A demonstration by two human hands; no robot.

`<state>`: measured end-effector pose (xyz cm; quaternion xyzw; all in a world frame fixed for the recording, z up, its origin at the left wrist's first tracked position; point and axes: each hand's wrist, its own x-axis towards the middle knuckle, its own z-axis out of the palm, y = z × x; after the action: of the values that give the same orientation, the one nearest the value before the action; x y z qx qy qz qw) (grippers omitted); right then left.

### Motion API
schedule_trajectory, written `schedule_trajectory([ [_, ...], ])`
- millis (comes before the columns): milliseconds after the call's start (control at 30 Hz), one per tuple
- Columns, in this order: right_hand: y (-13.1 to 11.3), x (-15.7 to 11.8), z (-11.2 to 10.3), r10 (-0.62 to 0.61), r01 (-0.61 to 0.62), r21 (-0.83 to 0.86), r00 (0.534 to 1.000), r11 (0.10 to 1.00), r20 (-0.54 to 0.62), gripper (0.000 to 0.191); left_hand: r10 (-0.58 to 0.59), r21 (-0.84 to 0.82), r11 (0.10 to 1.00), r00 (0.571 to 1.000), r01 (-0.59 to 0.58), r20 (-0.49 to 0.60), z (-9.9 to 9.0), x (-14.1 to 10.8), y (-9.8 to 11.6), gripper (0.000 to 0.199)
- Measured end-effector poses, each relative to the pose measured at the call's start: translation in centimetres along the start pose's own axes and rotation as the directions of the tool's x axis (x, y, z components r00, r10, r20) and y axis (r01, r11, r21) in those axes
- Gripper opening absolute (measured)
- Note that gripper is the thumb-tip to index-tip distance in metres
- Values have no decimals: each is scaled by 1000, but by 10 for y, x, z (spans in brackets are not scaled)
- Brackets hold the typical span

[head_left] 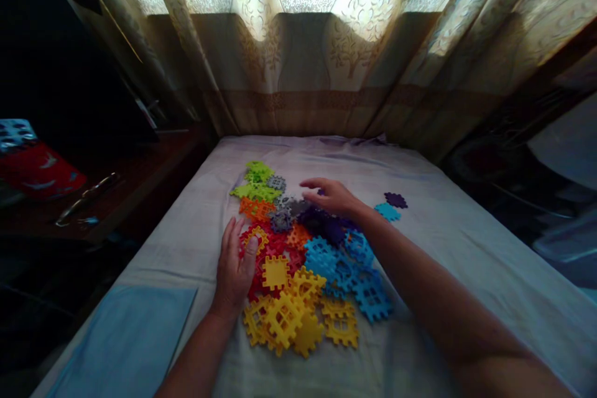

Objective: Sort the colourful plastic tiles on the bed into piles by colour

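Observation:
Toothed plastic pieces lie in a heap on the pale sheet, grouped by colour. Yellow pieces (284, 317) are nearest, with blue pieces (342, 267) to their right and red pieces (275, 242) behind. Farther back are orange pieces (255, 208), grey pieces (281, 219), dark purple pieces (326, 224) and lime green pieces (255, 183). My left hand (237, 264) rests at the left edge of the red pieces, fingers extended, holding nothing. Above the grey and purple pieces, my right hand (332, 196) hovers with its fingers apart and nothing visible in them.
A purple piece (396, 200) and a light blue piece (387, 211) lie apart at the right. A flat blue item (135, 336) is at the front left. Beside the bed, a dark table (140, 180) holds a red item (41, 168). Curtains (303, 74) hang behind.

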<state>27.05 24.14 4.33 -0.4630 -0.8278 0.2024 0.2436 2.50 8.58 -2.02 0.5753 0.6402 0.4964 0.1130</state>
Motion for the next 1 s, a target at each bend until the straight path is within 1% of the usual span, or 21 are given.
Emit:
schedule_trajectory([
  [33,19,-11,-12,95,-99,-41,991,994,-94,39,4,2,1000,1000,-4,-1,0,0,0,56],
  [67,40,-23,-24,204,-228,-97,956,969,-211,39,7,4,1000,1000,-7,-1,0,0,1,55],
  [100,62,-36,-34,303,-372,-166,892,913,-336,40,10,5,1000,1000,-10,-1,1,1,1,55],
  [133,82,-48,-43,390,-520,-222,808,825,-442,42,13,5,1000,1000,-13,1,1,1,2,54],
  [167,100,-60,-49,479,-653,-239,713,719,-512,46,16,5,1000,1000,-16,4,1,1,3,53],
  [200,113,-71,-52,565,-747,-233,635,622,-527,50,20,6,1000,1000,-20,8,1,1,3,53],
  [233,121,-80,-52,618,-787,-244,602,567,-505,52,23,8,1000,1000,-24,13,1,2,4,53],
  [267,124,-86,-48,629,-785,-268,612,559,-480,52,27,10,1000,1000,-27,17,1,2,4,53],
  [300,122,-89,-42,616,-751,-292,656,592,-436,51,28,14,999,999,-29,21,1,2,5,54],
  [333,115,-90,-33,571,-687,-313,723,656,-389,49,29,18,999,999,-30,24,1,2,5,54],
  [367,104,-87,-22,507,-602,-319,794,732,-335,47,30,21,999,999,-31,26,1,3,6,54],
  [400,91,-83,-10,441,-514,-298,853,805,-278,45,31,22,999,999,-32,24,1,3,6,54],
  [433,76,-76,1,393,-449,-265,888,853,-238,46,32,23,999,999,-32,19,1,3,6,54],
  [467,60,-69,12,368,-412,-224,905,883,-213,47,33,22,999,999,-33,15,1,3,6,53],
  [533,32,-52,31,341,-364,-129,924,922,-173,50,39,19,999,999,-39,17,1,3,5,53],
  [600,8,-36,44,355,-369,-63,920,927,-165,54,46,12,999,999,-46,22,2,4,4,53],
  [733,-30,-4,58,362,-362,32,922,932,-134,61,60,-10,998,998,-59,24,3,4,2,54],
  [833,-59,22,63,284,-273,103,952,956,-116,57,63,-22,998,997,-62,37,4,4,2,56],
  [900,-77,34,63,226,-208,191,971,959,-78,53,55,-32,998,998,-54,37,3,3,2,57],
  [967,-89,37,55,170,-151,256,984,955,-54,49,44,-44,998,998,-42,36,3,3,2,57],
  [1000,-91,34,48,148,-127,263,987,956,-59,47,40,-49,998,999,-39,37,3,3,2,57],
])
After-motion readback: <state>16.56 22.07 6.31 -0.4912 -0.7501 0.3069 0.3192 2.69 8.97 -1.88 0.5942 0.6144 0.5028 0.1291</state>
